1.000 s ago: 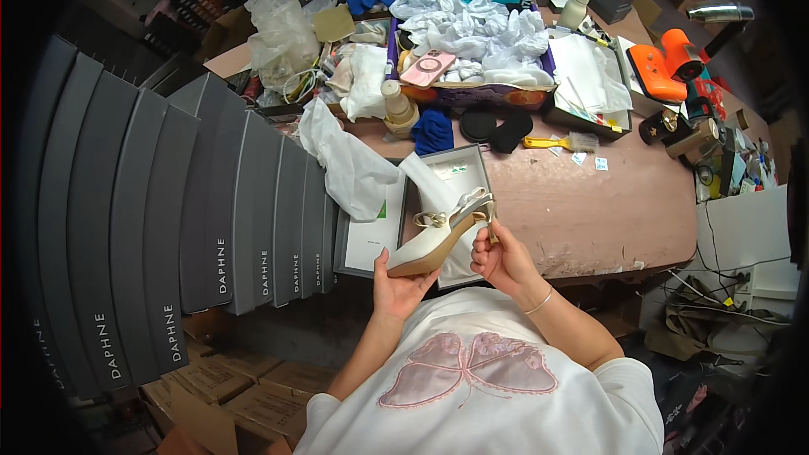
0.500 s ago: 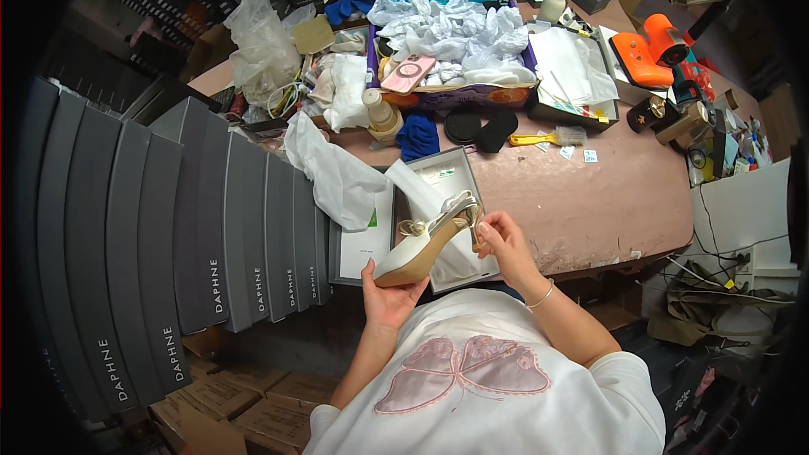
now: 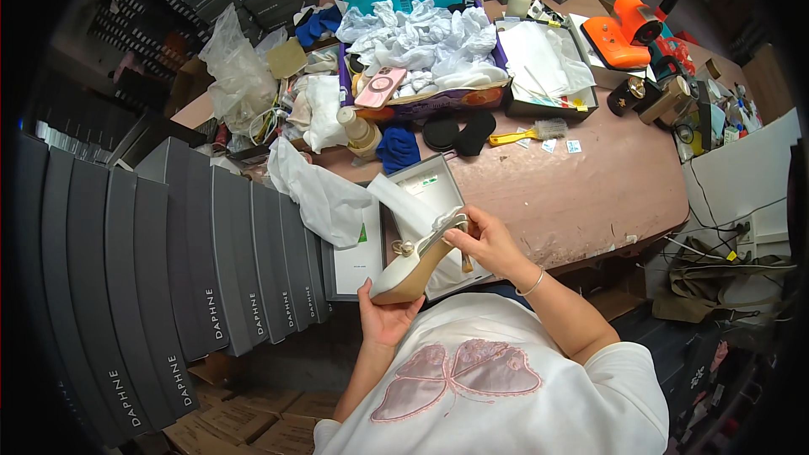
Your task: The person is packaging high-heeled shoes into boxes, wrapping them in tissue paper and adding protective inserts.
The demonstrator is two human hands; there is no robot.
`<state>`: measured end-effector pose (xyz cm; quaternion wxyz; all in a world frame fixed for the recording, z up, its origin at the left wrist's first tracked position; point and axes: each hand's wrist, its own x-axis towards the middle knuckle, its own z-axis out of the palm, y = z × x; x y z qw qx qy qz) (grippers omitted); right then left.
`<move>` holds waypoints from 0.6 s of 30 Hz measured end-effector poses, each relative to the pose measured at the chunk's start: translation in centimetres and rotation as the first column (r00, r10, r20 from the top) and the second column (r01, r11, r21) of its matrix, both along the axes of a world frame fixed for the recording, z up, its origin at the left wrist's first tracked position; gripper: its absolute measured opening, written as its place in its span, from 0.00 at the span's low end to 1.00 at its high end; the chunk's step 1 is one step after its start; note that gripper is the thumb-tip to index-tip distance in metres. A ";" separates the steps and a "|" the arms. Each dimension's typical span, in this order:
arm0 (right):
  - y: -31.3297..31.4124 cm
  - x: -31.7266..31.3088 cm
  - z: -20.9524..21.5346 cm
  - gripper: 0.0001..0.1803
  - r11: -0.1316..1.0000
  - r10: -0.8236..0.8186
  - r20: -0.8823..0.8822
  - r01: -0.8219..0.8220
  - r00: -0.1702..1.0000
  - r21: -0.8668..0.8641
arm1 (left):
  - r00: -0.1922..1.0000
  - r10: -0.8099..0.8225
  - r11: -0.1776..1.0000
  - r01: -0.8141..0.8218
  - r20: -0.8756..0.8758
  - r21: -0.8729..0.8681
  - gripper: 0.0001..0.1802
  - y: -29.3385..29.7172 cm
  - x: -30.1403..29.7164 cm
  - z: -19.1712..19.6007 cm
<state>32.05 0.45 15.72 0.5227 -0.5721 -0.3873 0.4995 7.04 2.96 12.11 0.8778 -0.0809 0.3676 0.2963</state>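
A cream high-heeled sandal (image 3: 419, 263), glossy, with a tan sole and a small gold buckle, is being held above the near edge of the surface (image 3: 590, 194). The left hand (image 3: 386, 318) is cupping its toe, grip closed on the sole; the right hand (image 3: 489, 240) is pinching the heel strap. Just behind, an open grey shoebox (image 3: 430, 181) is holding white tissue paper (image 3: 324, 198); grey boxes (image 3: 168, 278) are crowding the left.
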 end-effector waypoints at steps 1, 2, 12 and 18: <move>0.1 -0.2 0.2 0.16 0.999 -0.046 0.031 0.046 0.998 0.009 | 1.000 -0.010 1.000 0.010 0.016 -0.010 0.36 -0.2 0.0 -0.1; 0.2 -0.4 0.4 0.18 0.996 -0.093 0.062 0.092 0.994 0.020 | 0.999 -0.019 1.000 0.020 0.033 -0.019 0.36 -0.4 0.0 -0.2; 0.0 0.0 -2.1 0.27 0.998 -0.035 -0.139 0.027 0.990 -0.060 | 0.999 -0.023 0.997 0.026 0.043 -0.068 0.34 -0.8 -0.6 -1.1; -0.3 -0.1 -2.3 0.22 0.993 0.110 -0.410 -0.083 0.905 0.083 | 0.953 0.115 0.971 -0.047 -0.280 0.235 0.35 0.0 0.4 2.8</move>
